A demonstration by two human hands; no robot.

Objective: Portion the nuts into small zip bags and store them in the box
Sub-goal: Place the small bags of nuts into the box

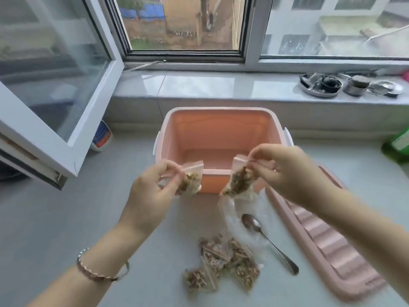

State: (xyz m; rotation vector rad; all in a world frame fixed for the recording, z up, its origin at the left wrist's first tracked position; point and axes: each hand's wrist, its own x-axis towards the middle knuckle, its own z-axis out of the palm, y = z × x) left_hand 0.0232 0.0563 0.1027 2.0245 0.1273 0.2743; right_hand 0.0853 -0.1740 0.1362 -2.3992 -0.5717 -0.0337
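An open pink box (221,134) stands on the grey counter under the window, its inside bare. My left hand (152,191) pinches a small zip bag of nuts (190,180) by its top, just in front of the box's near wall. My right hand (290,171) pinches a second filled zip bag (240,180) the same way, hanging over the box's near rim. Several more filled zip bags (223,264) lie in a loose heap on the counter below my hands.
The pink box lid (327,249) lies to the right of the box. A metal spoon (265,238) rests on clear plastic. An open window sash (55,89) juts in at left. Metal dishes (345,85) sit on the sill; a green bottle (398,145) stands far right.
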